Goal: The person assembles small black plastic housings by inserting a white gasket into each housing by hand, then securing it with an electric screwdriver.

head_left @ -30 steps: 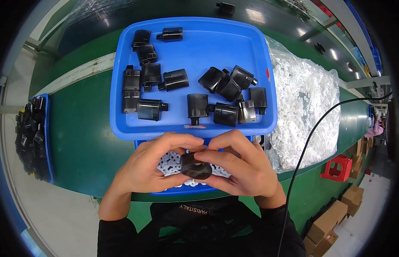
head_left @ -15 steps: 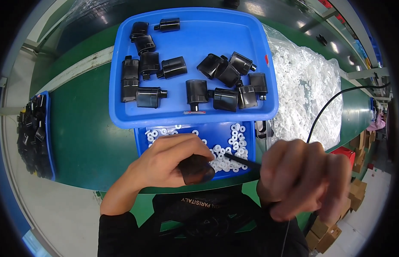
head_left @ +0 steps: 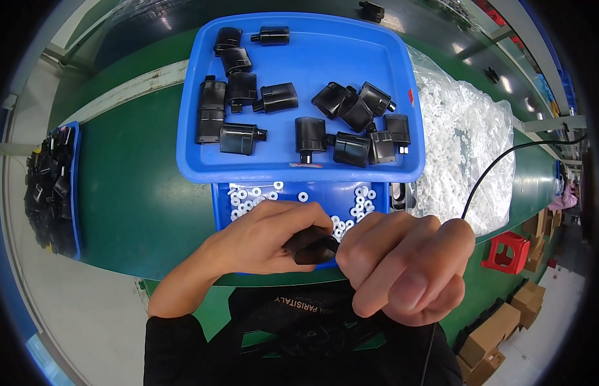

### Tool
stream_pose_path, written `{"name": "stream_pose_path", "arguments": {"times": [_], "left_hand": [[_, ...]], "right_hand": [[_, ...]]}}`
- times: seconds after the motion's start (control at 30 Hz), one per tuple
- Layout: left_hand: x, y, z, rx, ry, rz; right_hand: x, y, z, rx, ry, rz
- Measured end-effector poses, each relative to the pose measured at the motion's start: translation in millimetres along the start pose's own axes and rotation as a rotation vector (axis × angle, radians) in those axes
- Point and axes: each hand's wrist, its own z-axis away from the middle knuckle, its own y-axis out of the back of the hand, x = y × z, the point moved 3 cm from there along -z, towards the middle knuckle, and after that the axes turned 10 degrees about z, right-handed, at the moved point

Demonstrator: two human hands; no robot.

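My left hand (head_left: 264, 238) is closed around a dark, glossy, hollow black plastic housing (head_left: 312, 248), its wider end toward me. My right hand (head_left: 409, 267) is curled right beside that housing. The slim black stick-like tool seen in its grip a moment ago is now hidden behind the fingers. Beneath both hands lies a blue tray (head_left: 322, 190) with white ring-shaped washers (head_left: 248, 202) scattered in it. Farther off, a larger blue tray (head_left: 299, 174) bears several similar black housings (head_left: 311, 136).
A clear plastic bag of white washers (head_left: 463, 141) lies on the right of the green table (head_left: 138, 212). A black cable (head_left: 489, 168) arcs over it. Another tray of black parts (head_left: 51, 190) stands far left. A red stool (head_left: 507, 252) and cardboard boxes (head_left: 496, 334) stand at lower right.
My right hand has moved left, up to the black housing in my left hand. The tool's tip, which was over the washers, has gone from sight. The view has shifted slightly.
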Motion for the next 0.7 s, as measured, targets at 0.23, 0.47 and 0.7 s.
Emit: {"name": "stream_pose_path", "arguments": {"times": [0.23, 0.47, 0.7], "left_hand": [[3, -3, -4, 0.000, 0.043, -0.021], [8, 4, -2, 0.028, 0.021, -0.144], [3, 16, 4, 0.161, -0.108, -0.091]], "right_hand": [[6, 0, 11, 0.099, -0.025, -0.026], [26, -7, 13, 0.083, -0.012, -0.048], [-14, 7, 4, 0.225, 0.090, -0.031]]}}
